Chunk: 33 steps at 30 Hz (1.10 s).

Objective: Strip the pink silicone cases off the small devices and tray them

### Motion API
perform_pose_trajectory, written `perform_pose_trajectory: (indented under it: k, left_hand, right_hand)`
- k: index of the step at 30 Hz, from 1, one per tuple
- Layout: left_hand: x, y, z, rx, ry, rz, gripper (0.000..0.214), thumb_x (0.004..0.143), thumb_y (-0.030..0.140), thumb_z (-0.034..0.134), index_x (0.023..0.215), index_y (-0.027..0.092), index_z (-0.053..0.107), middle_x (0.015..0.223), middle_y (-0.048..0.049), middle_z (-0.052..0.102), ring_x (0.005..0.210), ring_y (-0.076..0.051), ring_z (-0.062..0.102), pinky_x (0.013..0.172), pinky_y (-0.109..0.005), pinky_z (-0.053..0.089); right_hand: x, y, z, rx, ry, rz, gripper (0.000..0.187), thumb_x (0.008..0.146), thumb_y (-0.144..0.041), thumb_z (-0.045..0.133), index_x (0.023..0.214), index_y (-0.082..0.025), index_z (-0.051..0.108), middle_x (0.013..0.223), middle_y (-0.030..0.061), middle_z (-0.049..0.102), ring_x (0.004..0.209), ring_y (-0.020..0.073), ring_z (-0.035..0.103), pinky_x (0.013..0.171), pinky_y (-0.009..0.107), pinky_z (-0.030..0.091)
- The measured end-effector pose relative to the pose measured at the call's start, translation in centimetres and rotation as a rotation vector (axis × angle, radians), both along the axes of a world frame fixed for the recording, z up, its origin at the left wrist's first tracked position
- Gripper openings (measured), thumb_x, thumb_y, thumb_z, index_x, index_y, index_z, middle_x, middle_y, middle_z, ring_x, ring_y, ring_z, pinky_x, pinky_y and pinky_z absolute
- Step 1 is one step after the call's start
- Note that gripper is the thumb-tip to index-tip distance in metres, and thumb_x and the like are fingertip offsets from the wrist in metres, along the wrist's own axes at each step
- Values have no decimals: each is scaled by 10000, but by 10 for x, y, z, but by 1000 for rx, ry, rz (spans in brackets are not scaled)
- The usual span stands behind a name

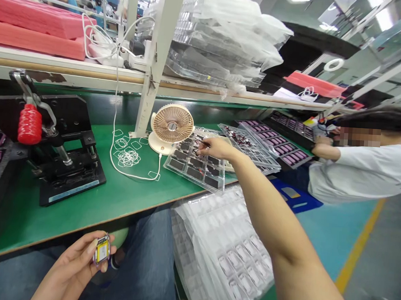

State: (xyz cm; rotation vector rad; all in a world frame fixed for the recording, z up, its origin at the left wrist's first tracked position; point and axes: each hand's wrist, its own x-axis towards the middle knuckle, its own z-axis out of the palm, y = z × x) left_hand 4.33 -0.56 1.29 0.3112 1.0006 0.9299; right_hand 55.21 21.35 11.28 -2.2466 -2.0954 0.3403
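Note:
Low in front of my lap, my left hand (81, 258) is closed on a small electronic device (102, 250). Its purple casing is open, and a silver battery with yellow edges shows inside. My right hand (217, 149) stretches out over a clear plastic tray (172, 165) on the bench. Pinched in its fingers is a thin dark tool that looks like tweezers (205, 144); its tip is too small to make out. Dark rectangular parts (195, 173) lie in the tray's compartments.
Left on the green bench (133, 191) stands a black press fixture (71, 160) with a red handle (30, 123). A fan (173, 125) and white rings (128, 157) sit mid-bench. Bagged trays (222, 242) stand below the edge. At right, a co-worker (362, 164) sits by trays of purple parts (272, 138).

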Motion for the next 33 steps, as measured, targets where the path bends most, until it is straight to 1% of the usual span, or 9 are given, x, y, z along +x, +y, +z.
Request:
perform_pose_trajectory:
  k: [3,7,13,16,20,22,25,28,33]
  left_hand:
    - [-3,-1,-12,14,-13,19,333,739,326,954,1022,175,864,1127,-202,832,969,-395,805,619,-336,609]
    - [-3,-2,-20,15,-24,29,345,721,326,967,1018,186,862,1118,-189,837,954,-384,811,611,-325,615]
    - [-2,2,-4,6,-31,21,378,721,318,974,1054,183,856,1218,-183,818,1067,-410,796,726,-366,674]
    - [5,5,12,10,-57,68,352,814,353,921,1108,178,838,1280,-182,791,1143,-397,773,824,-392,671]
    - [18,11,23,99,-114,163,271,878,356,875,1071,173,821,1212,-159,791,1145,-366,766,827,-388,653]
    - [22,13,22,171,-118,215,214,892,338,862,1042,191,821,1198,-128,787,1143,-343,761,830,-383,648]
    - [21,12,22,243,-78,305,152,884,285,866,1010,209,825,1175,-90,781,1137,-310,756,896,-384,634]
    - [16,8,24,256,-52,399,193,840,240,897,1015,228,819,1178,-71,769,1174,-312,740,965,-405,611]
    - [10,6,27,280,-50,464,385,773,207,940,1115,278,777,1166,-41,752,1211,-310,715,1020,-452,592]
  right_hand:
    - [4,-6,-1,70,80,-18,316,854,-405,774,1088,-194,791,982,28,811,902,205,708,820,271,508]
    - [5,-16,-5,141,153,-57,298,866,-424,767,1033,-185,829,988,40,825,946,220,731,874,284,524]
    - [-11,-44,11,325,179,-191,302,916,-349,703,1108,-162,843,1037,96,838,990,289,761,910,371,553]
    - [-56,-78,12,431,239,-177,326,961,-390,669,1156,-190,836,1128,111,830,1065,324,759,933,410,564]
    - [-171,-142,-15,482,573,-20,217,932,-483,767,1025,-307,853,975,48,843,808,277,779,698,370,613]
    - [-234,-174,-32,436,773,145,78,944,-394,782,974,-351,840,910,10,835,727,240,771,657,353,634]
    - [-309,-206,-53,469,993,333,237,956,-195,752,1077,-389,815,985,6,825,848,230,799,735,354,672]
    - [-345,-211,-65,537,1067,375,377,934,-98,745,1154,-399,800,1042,26,810,905,231,801,750,358,686]
    - [-351,-203,-77,568,1035,389,386,927,-81,755,1151,-392,801,1033,32,807,895,230,809,738,350,694]
